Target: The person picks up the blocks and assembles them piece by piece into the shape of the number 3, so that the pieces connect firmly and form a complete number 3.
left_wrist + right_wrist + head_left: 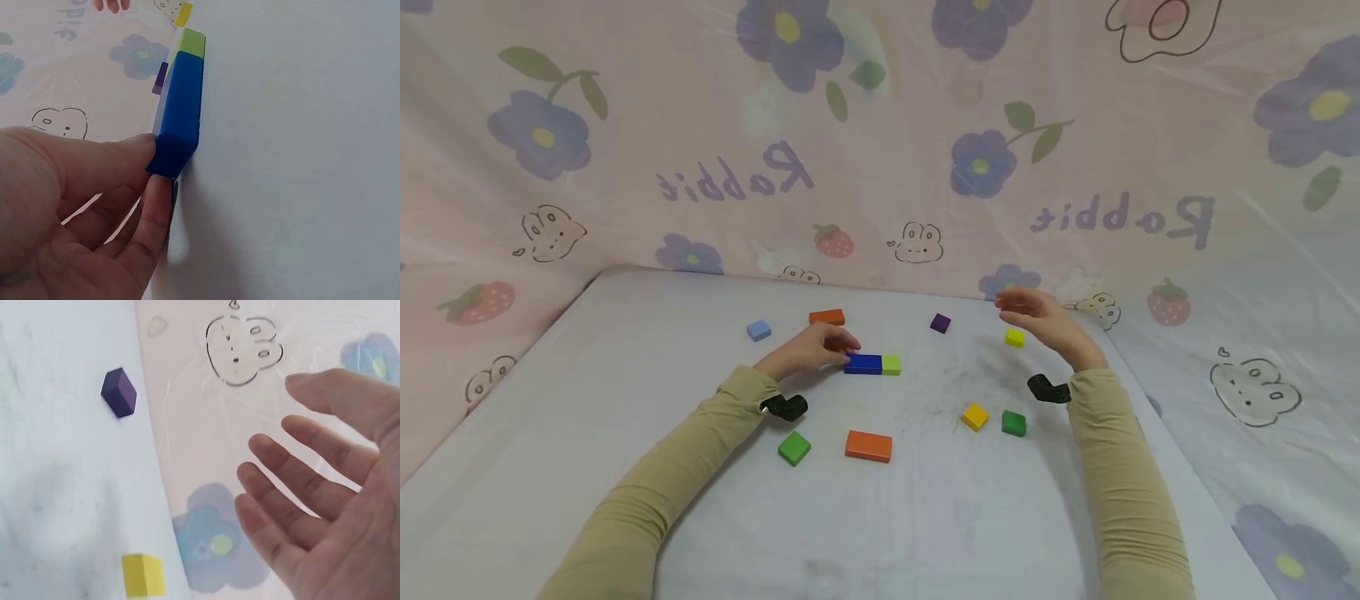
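A long dark-blue block (862,364) lies end to end with a small lime-green block (891,365) near the middle of the table. My left hand (811,348) pinches the blue block's left end. Seen from the left wrist, the thumb (134,151) is at the block's corner and a fingertip goes partly out of sight behind its end. Over the right side of the table my right hand (1047,321) is raised, holding nothing, its fingers spread and gently bent. Close below it is a yellow block (1015,337), with a purple block (941,323) farther left.
Behind the left hand are a light-blue block (759,330) and an orange-red block (827,317). Nearer me lie a green block (794,448), an orange block (868,446), an amber block (975,417) and a dark-green block (1013,423). A patterned curtain (880,183) borders the table.
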Tool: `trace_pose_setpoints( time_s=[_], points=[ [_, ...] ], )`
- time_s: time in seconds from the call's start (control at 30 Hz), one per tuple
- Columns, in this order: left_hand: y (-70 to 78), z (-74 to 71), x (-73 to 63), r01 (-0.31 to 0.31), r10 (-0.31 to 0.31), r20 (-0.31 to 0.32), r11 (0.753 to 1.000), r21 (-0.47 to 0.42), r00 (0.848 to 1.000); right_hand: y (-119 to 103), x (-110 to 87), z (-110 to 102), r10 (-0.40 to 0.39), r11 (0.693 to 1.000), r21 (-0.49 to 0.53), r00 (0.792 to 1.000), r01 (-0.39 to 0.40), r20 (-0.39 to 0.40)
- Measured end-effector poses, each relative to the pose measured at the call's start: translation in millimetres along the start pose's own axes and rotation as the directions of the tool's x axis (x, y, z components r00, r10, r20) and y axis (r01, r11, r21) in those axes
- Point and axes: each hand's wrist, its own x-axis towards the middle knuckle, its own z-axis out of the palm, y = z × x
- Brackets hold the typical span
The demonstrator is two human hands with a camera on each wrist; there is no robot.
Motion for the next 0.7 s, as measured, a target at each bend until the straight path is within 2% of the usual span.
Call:
trace_pose_setpoints(
  time_s=[0.37, 0.7],
  points=[
    [1.3, -0.4, -0.4, -0.002, 0.002, -0.002, 1.0, 0.006, 1.0, 33, -7.1, -16, 0.114, 0.992, 0.058, 0.994, -0.113, -0.006],
    [0.9, -0.8, -0.5, -0.008, 0.008, 0.002, 1.0, 0.008, 1.0, 57, -12.3, -22, 0.151, 0.985, 0.081, 0.988, -0.153, 0.025]
  ],
)
